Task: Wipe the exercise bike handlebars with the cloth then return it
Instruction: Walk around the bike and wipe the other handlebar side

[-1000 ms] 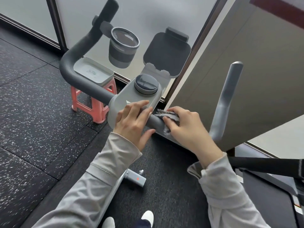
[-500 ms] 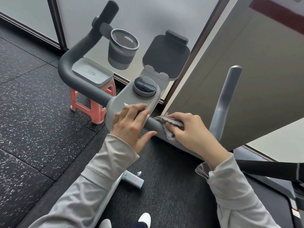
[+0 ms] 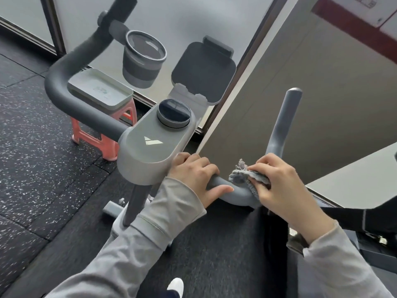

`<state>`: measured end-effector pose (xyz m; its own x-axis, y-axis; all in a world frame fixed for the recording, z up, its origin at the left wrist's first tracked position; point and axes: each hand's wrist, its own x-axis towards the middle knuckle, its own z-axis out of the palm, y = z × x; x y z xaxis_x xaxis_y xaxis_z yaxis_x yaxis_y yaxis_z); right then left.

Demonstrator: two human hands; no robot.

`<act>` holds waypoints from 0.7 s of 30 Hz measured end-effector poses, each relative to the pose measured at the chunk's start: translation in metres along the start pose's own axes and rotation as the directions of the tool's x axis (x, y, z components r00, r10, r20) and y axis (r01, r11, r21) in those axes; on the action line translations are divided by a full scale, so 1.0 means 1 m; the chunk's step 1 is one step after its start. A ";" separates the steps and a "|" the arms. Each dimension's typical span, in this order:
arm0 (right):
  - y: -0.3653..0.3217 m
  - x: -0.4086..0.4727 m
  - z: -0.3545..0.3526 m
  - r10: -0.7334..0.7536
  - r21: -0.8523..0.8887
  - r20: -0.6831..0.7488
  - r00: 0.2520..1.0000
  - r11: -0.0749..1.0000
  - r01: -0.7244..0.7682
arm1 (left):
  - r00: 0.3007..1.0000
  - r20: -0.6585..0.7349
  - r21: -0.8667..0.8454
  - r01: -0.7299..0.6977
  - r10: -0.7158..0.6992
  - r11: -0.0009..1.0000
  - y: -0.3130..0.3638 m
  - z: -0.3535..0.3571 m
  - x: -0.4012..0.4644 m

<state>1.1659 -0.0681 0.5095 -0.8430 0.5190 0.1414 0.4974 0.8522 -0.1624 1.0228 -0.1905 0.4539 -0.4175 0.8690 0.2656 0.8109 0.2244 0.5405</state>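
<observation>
The exercise bike's dark grey handlebar (image 3: 71, 97) curves out to the left and up, and its right half (image 3: 281, 123) rises beyond my hands. A grey console (image 3: 154, 147) with a round dial sits between them. My left hand (image 3: 197, 177) grips the bar just right of the console, thumb underneath. My right hand (image 3: 277, 186) presses a crumpled grey cloth (image 3: 242, 176) around the bar's right bend. The bar under the cloth is hidden.
A cup holder (image 3: 142, 61) and a tablet holder (image 3: 204, 69) stand above the console. A red stool (image 3: 103, 134) carrying a pale green tray (image 3: 101, 91) sits on the speckled rubber floor by the glass wall. A treadmill edge (image 3: 365, 220) lies at the right.
My left hand has slid off the console onto the bar. My right hand and the cloth have moved rightward along the bar toward its bend. The view has shifted right.
</observation>
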 end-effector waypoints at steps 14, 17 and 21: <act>0.058 0.075 -0.019 -0.098 -0.168 -0.166 0.981 0.983 0.070 | 0.990 -0.137 -0.075 -0.032 0.022 0.997 -0.005 0.008 0.002; 0.062 0.087 -0.022 -0.163 -0.260 -0.163 0.973 0.958 0.117 | 0.990 -0.142 -0.074 -0.032 0.021 0.997 -0.005 0.008 0.002; 0.066 0.106 -0.032 -0.229 -0.343 -0.182 0.956 0.926 0.156 | 0.987 -0.157 -0.077 -0.039 0.026 0.996 -0.005 0.009 0.003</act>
<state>1.1164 0.0451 0.5453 -0.8825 0.3134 0.3506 0.3992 0.8933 0.2064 1.0209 -0.1854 0.4450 -0.4556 0.7943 0.4020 0.7924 0.1561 0.5897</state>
